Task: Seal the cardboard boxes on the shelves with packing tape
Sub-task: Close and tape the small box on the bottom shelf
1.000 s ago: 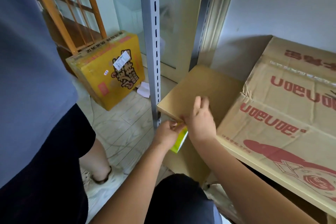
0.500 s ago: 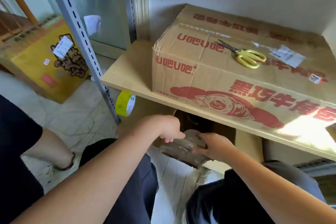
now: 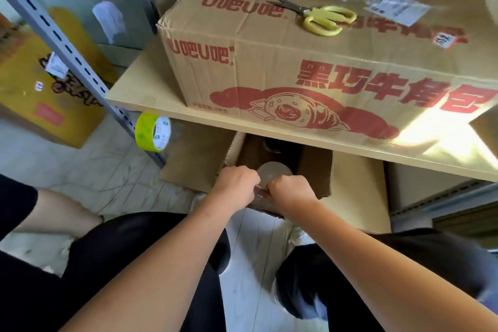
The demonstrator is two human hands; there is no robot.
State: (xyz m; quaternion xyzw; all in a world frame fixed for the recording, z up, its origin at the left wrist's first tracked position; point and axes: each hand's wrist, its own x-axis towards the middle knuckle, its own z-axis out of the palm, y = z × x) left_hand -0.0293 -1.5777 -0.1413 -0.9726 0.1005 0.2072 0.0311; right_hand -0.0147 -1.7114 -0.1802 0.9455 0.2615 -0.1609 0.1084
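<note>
We have both hands curled at the near edge of the open cardboard box (image 3: 318, 170) under the shelf board (image 3: 151, 106): our left hand (image 3: 237, 182) and right hand (image 3: 289, 190) pinch something brownish between them, likely tape or a flap edge, though we cannot tell which. The yellow tape roll (image 3: 153, 132) hangs beside the shelf upright (image 3: 62, 43), within reach. Yellow scissors (image 3: 323, 19) lie on the printed carton (image 3: 310, 62) above. The board overhangs closely, leaving little headroom.

You have a red-printed cardboard box (image 3: 310, 73) closed on the shelf; below it an open brown box (image 3: 347, 186) with flaps spread; a yellow-green tape roll (image 3: 153, 132) sits upright beside it
</note>
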